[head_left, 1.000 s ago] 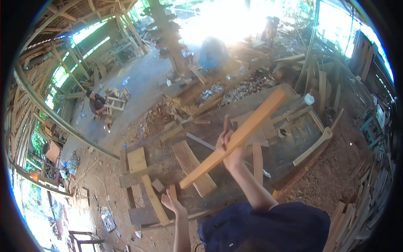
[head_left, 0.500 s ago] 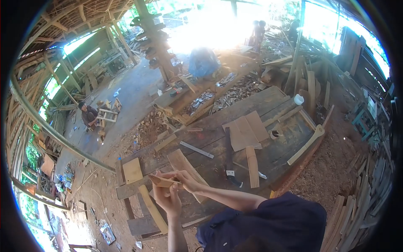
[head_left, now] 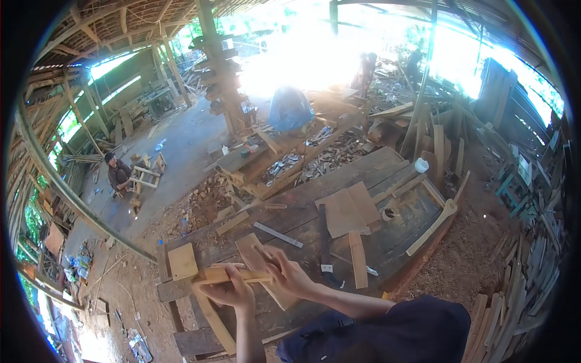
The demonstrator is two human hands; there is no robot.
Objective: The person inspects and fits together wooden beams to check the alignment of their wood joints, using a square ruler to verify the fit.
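1. A person's two bare hands meet over the near left part of a wooden worktable [head_left: 393, 242], seen from the head. The pale wooden piece [head_left: 212, 276] they handle is raised above the tabletop, lying roughly left to right.
2. The left hand [head_left: 233, 296] is closed around the piece, its thumb pressed on the upper side and the palm beneath.
3. The right hand [head_left: 289, 277] is at the piece's right end, fingers curled in. Whether it grips the wood or only rests against it, I cannot tell.
4. The step in hand appears to be steadying the piece while the right hand works or feels at its end. Judging by the pose, the next move calls for a firm left-hand hold and careful right fingers.
5. Below the hands, a flat board [head_left: 279, 297] is partly covered by them. A curved strip [head_left: 215, 323] lies nearer and to the left; a square board [head_left: 183, 261] sits beyond it.
6. A slim dark shape rises from the right fingers; it could be a tool or a finger. The piece's right end is hidden by that hand.
7. Glare whites out the far background, and the person's forearms and dark clothing are cut off at the near edge.
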